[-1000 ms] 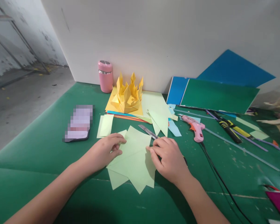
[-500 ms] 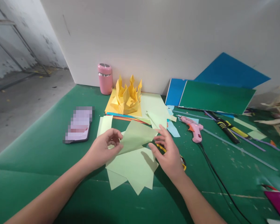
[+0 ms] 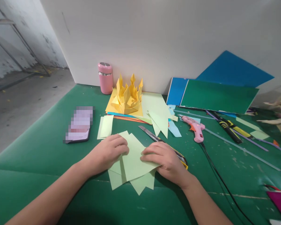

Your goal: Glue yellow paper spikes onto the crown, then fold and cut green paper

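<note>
Both hands are at a light green paper sheet (image 3: 134, 161) that lies over several other light green sheets (image 3: 141, 185), fanned out with corners showing. My left hand (image 3: 107, 154) is closed at the sheet's left edge, fingers curled, thumb hidden. On the right edge, my right hand (image 3: 166, 161) grips the paper with bent fingers on top; its thumb is out of sight below. A utility knife (image 3: 150, 134) with a bared blade and yellow-edged handle lies just beyond and partly behind my right hand.
A folded yellow paper crown (image 3: 126, 101) sits on stacked coloured paper (image 3: 154, 101). A pink flask (image 3: 105, 79) stands behind; a phone (image 3: 79, 125) lies left. To the right are a pink glue gun (image 3: 194, 126) with its cord, glue sticks (image 3: 243, 150), pliers (image 3: 229, 129) and leaning boards (image 3: 217, 97).
The sheet that was raised and tilted between my hands is now down on the fanned sheets. Both hands have lowered and closed at its edges, and the knife blade has come into view.
</note>
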`<state>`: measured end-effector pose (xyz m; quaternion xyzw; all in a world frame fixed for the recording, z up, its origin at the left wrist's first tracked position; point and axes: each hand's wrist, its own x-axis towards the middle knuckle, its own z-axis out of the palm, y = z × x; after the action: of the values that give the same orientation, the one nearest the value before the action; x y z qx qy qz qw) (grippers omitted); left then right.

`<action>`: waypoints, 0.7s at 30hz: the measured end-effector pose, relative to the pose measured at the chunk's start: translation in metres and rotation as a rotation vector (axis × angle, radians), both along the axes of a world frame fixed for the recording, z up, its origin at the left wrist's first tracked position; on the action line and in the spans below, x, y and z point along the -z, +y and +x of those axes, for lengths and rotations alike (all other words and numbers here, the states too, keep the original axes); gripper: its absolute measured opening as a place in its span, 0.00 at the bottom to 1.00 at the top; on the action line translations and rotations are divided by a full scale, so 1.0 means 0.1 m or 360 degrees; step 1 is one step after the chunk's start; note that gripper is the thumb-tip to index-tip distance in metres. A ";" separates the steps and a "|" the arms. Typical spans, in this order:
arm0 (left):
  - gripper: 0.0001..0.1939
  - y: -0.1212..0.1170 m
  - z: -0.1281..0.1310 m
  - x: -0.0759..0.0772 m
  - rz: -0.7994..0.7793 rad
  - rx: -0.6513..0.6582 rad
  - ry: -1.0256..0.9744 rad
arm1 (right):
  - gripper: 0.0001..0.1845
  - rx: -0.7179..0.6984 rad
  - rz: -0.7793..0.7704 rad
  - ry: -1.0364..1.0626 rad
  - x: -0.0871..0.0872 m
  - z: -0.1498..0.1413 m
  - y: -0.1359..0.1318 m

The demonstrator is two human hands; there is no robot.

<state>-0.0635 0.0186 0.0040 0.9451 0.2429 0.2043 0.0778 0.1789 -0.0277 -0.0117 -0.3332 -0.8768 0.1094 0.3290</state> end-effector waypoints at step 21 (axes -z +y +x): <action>0.16 0.00 0.04 -0.01 -0.0180 -0.0144 0.0205 | 0.08 -0.0018 -0.0167 -0.0178 -0.06 0.04 -0.02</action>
<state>-0.0597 0.0182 0.0054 0.9385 0.3009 0.1325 0.1060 0.1831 -0.0296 -0.0053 -0.3506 -0.8888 0.1383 0.2609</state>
